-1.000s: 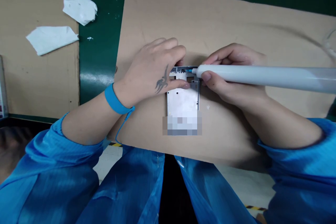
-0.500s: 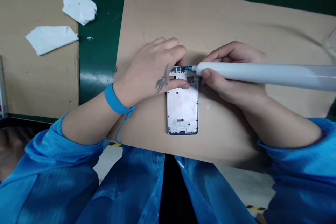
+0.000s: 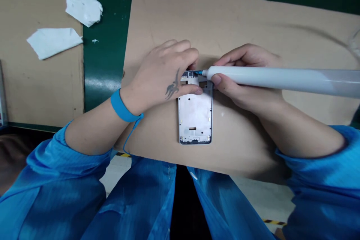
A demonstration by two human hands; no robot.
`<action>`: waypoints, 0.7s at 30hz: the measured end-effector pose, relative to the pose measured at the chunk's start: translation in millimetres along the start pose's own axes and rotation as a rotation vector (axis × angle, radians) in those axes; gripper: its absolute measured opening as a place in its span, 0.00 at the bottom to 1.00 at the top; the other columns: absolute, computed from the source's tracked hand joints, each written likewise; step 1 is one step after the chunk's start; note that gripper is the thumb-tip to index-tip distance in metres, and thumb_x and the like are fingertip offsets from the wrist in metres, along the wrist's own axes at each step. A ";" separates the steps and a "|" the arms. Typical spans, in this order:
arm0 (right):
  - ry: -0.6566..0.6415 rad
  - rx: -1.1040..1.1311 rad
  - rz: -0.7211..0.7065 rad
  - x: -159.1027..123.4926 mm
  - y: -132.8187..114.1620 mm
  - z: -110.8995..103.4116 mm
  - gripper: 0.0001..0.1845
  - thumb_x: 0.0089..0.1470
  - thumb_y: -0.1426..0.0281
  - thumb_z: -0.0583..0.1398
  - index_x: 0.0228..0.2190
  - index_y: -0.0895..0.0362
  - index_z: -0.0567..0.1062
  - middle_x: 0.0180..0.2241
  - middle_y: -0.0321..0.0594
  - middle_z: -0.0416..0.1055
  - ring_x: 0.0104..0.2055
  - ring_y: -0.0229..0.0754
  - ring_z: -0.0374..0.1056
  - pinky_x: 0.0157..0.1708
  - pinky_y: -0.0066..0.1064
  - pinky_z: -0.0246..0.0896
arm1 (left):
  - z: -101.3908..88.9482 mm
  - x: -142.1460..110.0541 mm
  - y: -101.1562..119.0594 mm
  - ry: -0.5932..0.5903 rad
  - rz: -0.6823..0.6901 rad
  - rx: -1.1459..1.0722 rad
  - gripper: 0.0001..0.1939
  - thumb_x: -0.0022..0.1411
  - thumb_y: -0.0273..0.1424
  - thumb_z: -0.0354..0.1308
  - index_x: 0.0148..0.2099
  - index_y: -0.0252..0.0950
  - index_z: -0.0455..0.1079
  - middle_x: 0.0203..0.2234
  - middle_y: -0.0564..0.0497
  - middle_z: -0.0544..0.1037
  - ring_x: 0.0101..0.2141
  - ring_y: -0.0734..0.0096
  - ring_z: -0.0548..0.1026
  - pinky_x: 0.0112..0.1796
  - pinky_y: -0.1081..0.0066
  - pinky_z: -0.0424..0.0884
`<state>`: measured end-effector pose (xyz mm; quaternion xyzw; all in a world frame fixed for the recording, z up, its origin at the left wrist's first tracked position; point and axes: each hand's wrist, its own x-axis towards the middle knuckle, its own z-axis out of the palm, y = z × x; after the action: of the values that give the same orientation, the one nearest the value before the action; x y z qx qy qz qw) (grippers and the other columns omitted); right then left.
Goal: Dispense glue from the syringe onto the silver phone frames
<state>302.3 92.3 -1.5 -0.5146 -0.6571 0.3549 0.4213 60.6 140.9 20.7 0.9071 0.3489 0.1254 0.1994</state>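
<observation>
A hand could pass along the far edge of the cardboard (image 3: 225, 22), from its left corner toward the right, beyond both hands. The left hand (image 3: 168, 69) and its forearm block entry across the left edge. From the right edge, the white tube (image 3: 281, 79) in the right hand (image 3: 253, 99) bars the way. Toward the near edge, gaps flank the phone frame (image 3: 195, 112), the wider to its right; a blue cord (image 3: 128, 134) hangs at the near left corner.

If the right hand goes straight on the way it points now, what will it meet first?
Probably the upper right edge of the silver frame, then the left hand; whether a gap remains is unclear.
</observation>
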 end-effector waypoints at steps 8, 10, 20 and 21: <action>0.032 0.057 0.021 -0.4 3.0 0.2 0.20 0.54 0.48 0.79 0.35 0.46 0.81 0.33 0.40 0.82 0.27 0.47 0.73 0.25 0.44 0.67 | 4.6 1.0 -4.3 -0.009 -0.018 -0.021 0.24 0.65 0.56 0.75 0.46 0.43 0.75 0.44 0.43 0.81 0.46 0.46 0.78 0.44 0.50 0.72; 0.021 0.059 0.025 -0.6 4.6 0.1 0.19 0.57 0.48 0.77 0.35 0.45 0.81 0.33 0.39 0.81 0.27 0.47 0.73 0.26 0.44 0.67 | 4.6 0.9 -4.0 -0.017 -0.027 -0.024 0.23 0.65 0.55 0.75 0.46 0.44 0.75 0.44 0.44 0.81 0.46 0.47 0.78 0.45 0.51 0.73; 0.048 0.169 -0.001 0.1 9.9 1.3 0.18 0.54 0.50 0.78 0.34 0.46 0.82 0.31 0.40 0.83 0.23 0.44 0.70 0.20 0.41 0.61 | 1.3 0.7 -1.9 -0.014 -0.030 -0.039 0.20 0.67 0.52 0.73 0.46 0.43 0.75 0.44 0.43 0.82 0.47 0.46 0.80 0.44 0.50 0.74; 0.052 0.185 -0.001 0.4 9.3 1.3 0.18 0.54 0.50 0.78 0.33 0.46 0.82 0.30 0.41 0.83 0.23 0.44 0.70 0.19 0.40 0.61 | 1.1 0.7 -1.8 -0.018 -0.035 -0.040 0.21 0.67 0.52 0.74 0.46 0.43 0.75 0.44 0.43 0.82 0.47 0.45 0.80 0.45 0.50 0.74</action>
<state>304.6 94.7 -10.3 -0.4822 -0.6105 0.4004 0.4843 60.5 142.4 19.0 0.8978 0.3604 0.1206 0.2227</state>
